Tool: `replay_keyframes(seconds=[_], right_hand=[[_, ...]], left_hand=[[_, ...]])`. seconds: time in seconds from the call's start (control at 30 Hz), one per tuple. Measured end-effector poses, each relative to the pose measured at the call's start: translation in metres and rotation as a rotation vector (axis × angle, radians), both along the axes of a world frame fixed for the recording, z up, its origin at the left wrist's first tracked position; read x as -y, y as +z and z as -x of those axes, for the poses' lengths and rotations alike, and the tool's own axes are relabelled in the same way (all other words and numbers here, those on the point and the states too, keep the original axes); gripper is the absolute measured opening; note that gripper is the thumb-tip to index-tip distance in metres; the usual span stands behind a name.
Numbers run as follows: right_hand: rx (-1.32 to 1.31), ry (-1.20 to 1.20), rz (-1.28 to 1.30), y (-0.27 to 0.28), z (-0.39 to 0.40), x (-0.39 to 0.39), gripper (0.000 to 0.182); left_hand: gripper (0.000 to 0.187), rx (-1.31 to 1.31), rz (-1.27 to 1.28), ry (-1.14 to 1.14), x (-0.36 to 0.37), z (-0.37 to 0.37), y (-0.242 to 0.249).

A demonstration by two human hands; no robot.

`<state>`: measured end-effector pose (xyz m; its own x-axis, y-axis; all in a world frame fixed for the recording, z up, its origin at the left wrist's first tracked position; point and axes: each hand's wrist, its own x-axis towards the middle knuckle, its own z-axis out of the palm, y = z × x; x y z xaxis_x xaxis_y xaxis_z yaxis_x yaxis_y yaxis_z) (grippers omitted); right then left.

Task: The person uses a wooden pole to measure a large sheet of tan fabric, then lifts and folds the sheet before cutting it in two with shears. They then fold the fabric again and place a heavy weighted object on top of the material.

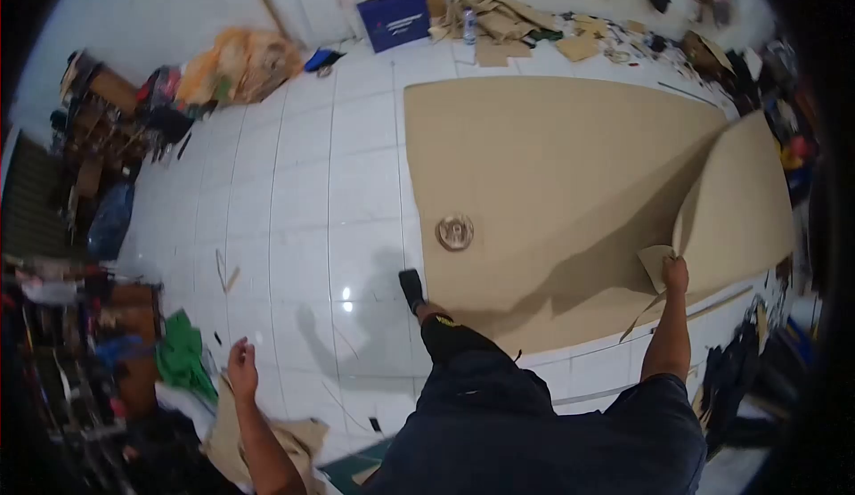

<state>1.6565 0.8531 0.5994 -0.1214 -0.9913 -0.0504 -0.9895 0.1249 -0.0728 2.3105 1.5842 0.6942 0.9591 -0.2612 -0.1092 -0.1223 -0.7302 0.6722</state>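
Note:
A large brown sheet of cardboard lies over the tiled floor, its right end lifted and curling back on itself. My right hand is closed on the edge of that raised part, where a small torn flap and a thin strip hang. On the flat part, near its left edge, rests a round brown roll that looks like packing tape. My left hand is held out to the lower left, away from the sheet, with fingers partly bent and apart and nothing visible in it.
White floor tiles stretch left of the sheet. A blue box and cardboard scraps stand along the back wall. Orange plastic bags lie at the back left. Green cloth and clutter line the left side.

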Motion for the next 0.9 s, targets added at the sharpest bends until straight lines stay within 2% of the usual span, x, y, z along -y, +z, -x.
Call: replay_keyframes(seconds=[0.03,0.07,0.1,0.13,0.17,0.2,0.27,0.33,0.4,0.43,0.47,0.5,0.57,0.63,0.7,0.77,0.8,0.9], right_hand=[[0.036,-0.072,-0.002,-0.003,-0.031,-0.011,0.044],[0.066,-0.091,0.002,-0.009,-0.059,-0.018,0.045],[0.077,-0.096,-0.001,-0.007,-0.075,-0.021,0.046],[0.076,-0.088,-0.005,0.001,-0.090,-0.030,0.047],[0.130,-0.166,0.000,0.032,-0.125,-0.037,0.047],[0.121,-0.165,0.021,0.047,-0.146,-0.034,0.047],[0.128,-0.184,0.023,0.072,-0.197,-0.040,0.047],[0.140,-0.210,0.011,0.124,-0.243,-0.036,0.048],[0.148,-0.238,0.084,0.136,-0.261,-0.030,0.053],[0.128,-0.184,0.160,0.133,-0.262,-0.027,0.055],[0.106,-0.135,0.223,0.126,-0.262,-0.027,0.058],[0.122,-0.125,0.200,0.143,-0.280,-0.030,0.061],[0.061,-0.129,0.193,0.169,-0.307,-0.033,0.061],[0.062,-0.107,0.252,0.196,-0.330,-0.040,0.060],[0.128,-0.111,0.271,0.233,-0.363,-0.047,0.058],[0.105,-0.071,0.418,0.259,-0.388,-0.052,0.054],[0.192,-0.053,0.416,0.274,-0.395,-0.052,0.050],[0.336,-0.074,0.459,0.315,-0.436,-0.063,0.040]], left_hand=[[0.032,0.099,-0.085,-0.074,-0.005,-0.036,-0.031],[0.029,-0.004,-0.031,-0.096,-0.006,-0.066,-0.056],[0.027,-0.149,-0.015,-0.039,0.010,-0.073,-0.059],[0.028,-0.185,-0.081,-0.093,0.002,-0.089,-0.092],[0.033,-0.353,-0.216,-0.183,-0.006,-0.109,-0.126],[0.037,-0.349,-0.383,-0.316,0.017,-0.111,-0.118],[0.039,-0.390,-0.342,-0.381,0.052,-0.140,-0.134],[0.040,-0.461,-0.301,-0.434,0.095,-0.173,-0.152],[0.042,-0.344,-0.302,-0.644,0.162,-0.204,-0.140],[0.044,-0.387,-0.328,-0.662,0.185,-0.231,-0.159],[0.040,-0.321,-0.386,-0.745,0.220,-0.251,-0.150],[0.036,-0.252,-0.297,-0.932,0.267,-0.271,-0.127],[0.033,-0.226,-0.383,-0.960,0.346,-0.313,-0.106],[0.033,-0.126,-0.352,-1.105,0.423,-0.354,-0.099],[0.034,-0.126,-0.305,-1.184,0.504,-0.366,-0.087],[0.032,-0.139,-0.161,-1.407,0.582,-0.370,-0.093],[0.032,-0.170,-0.165,-1.454,0.618,-0.363,-0.092],[0.031,-0.250,-0.222,-1.604,0.662,-0.339,-0.097]])
